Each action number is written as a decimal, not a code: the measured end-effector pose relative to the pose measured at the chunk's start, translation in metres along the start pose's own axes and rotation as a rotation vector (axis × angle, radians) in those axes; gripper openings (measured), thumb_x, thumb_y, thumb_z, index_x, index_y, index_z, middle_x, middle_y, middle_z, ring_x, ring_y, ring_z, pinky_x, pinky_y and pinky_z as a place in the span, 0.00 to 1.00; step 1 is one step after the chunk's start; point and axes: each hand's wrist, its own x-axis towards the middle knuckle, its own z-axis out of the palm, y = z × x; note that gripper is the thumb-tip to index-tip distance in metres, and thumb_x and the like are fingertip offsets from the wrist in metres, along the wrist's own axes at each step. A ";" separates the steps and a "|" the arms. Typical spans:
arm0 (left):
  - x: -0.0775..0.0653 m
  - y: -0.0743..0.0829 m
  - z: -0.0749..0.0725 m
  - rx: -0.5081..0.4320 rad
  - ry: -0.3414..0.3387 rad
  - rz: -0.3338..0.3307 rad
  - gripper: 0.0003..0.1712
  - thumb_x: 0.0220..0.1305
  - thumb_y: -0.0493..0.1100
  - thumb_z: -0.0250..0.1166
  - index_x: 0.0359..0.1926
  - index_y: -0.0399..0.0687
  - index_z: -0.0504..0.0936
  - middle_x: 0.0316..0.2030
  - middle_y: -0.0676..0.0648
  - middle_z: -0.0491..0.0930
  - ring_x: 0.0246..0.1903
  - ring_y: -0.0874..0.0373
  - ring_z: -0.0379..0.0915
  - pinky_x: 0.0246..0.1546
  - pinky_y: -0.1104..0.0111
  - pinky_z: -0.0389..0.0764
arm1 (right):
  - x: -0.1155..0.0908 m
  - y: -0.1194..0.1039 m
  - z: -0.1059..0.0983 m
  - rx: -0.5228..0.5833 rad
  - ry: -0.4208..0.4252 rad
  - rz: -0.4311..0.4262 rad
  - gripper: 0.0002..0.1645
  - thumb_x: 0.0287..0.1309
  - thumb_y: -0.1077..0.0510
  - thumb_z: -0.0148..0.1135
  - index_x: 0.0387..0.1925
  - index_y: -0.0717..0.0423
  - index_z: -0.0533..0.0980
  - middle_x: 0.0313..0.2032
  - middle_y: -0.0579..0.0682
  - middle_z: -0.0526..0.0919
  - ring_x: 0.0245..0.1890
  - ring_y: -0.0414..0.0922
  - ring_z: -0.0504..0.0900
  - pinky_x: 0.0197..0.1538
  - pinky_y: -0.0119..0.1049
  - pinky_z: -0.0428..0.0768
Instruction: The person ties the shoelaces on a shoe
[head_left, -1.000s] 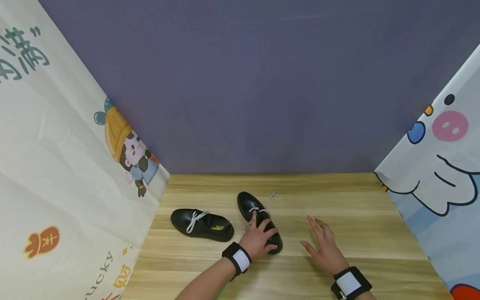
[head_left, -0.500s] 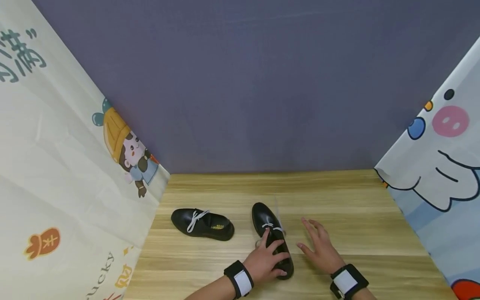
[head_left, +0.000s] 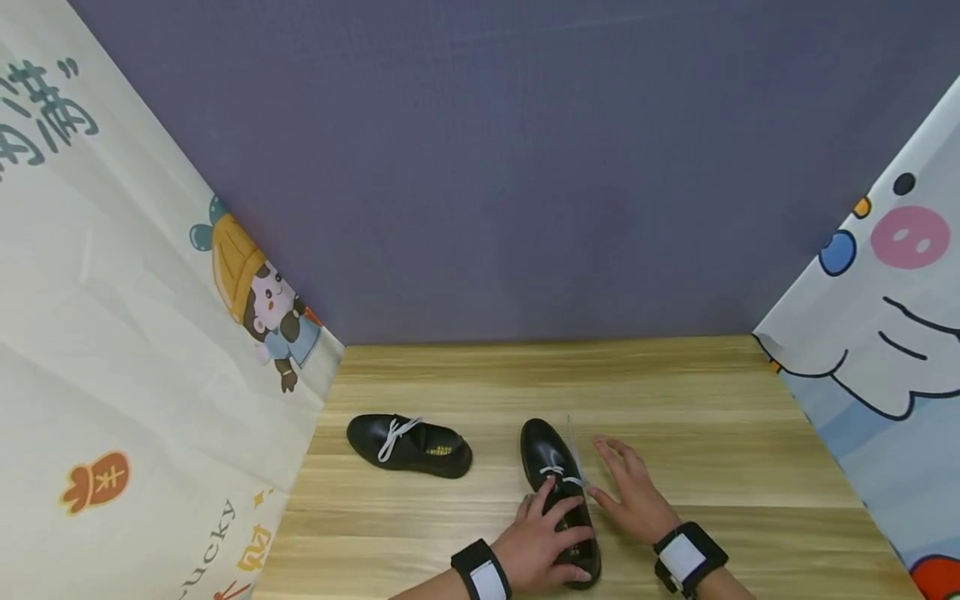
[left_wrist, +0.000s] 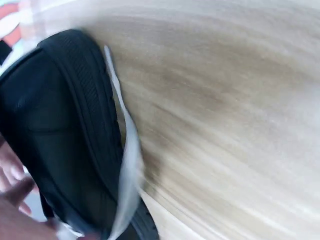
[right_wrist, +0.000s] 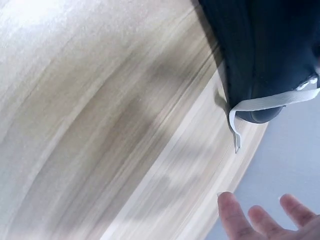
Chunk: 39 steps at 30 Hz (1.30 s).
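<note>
In the head view a black lace-up shoe (head_left: pixel 546 454) with pale laces lies in front of me, toe pointing away. My left hand (head_left: pixel 536 542) grips this shoe from above, fingers spread over its opening and laces. One loose shoelace (right_wrist: pixel 262 103) hangs over the shoe's side, its tip bent down in the right wrist view. Close to that lace is my right hand (head_left: pixel 633 496), fingers extended and apart, holding nothing. The second black shoe (head_left: pixel 405 446) lies on its own to the left, its pale lace tied in a bow.
The shoes stand on a wood-grain tabletop (head_left: pixel 420 521). A plain grey-purple panel (head_left: pixel 525 183) rises behind it. White printed sheets flank the left (head_left: pixel 150 333) and right (head_left: pixel 870 350) sides.
My left hand has pulled the held shoe toward me and to the right. The right hand has come in slightly closer to its laces. The other shoe stays in place.
</note>
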 end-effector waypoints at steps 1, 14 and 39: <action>0.000 -0.001 -0.001 -0.038 0.018 -0.044 0.33 0.67 0.71 0.55 0.68 0.67 0.72 0.70 0.48 0.64 0.70 0.36 0.55 0.58 0.50 0.72 | 0.000 0.000 0.001 0.000 0.002 -0.008 0.50 0.54 0.56 0.76 0.74 0.55 0.60 0.62 0.70 0.66 0.58 0.70 0.70 0.49 0.65 0.77; 0.020 -0.031 -0.002 -0.307 0.129 -0.498 0.35 0.67 0.50 0.67 0.69 0.41 0.66 0.62 0.39 0.67 0.59 0.43 0.68 0.49 0.54 0.79 | 0.028 -0.010 0.018 0.024 -0.052 -0.051 0.44 0.58 0.60 0.72 0.73 0.57 0.63 0.64 0.67 0.69 0.58 0.67 0.75 0.53 0.61 0.77; 0.012 -0.034 -0.002 -0.617 0.077 -0.552 0.10 0.73 0.46 0.61 0.35 0.48 0.72 0.21 0.58 0.69 0.19 0.69 0.63 0.20 0.74 0.66 | 0.024 -0.004 0.007 0.281 -0.338 0.000 0.10 0.62 0.67 0.60 0.45 0.58 0.73 0.27 0.39 0.71 0.25 0.31 0.68 0.28 0.30 0.70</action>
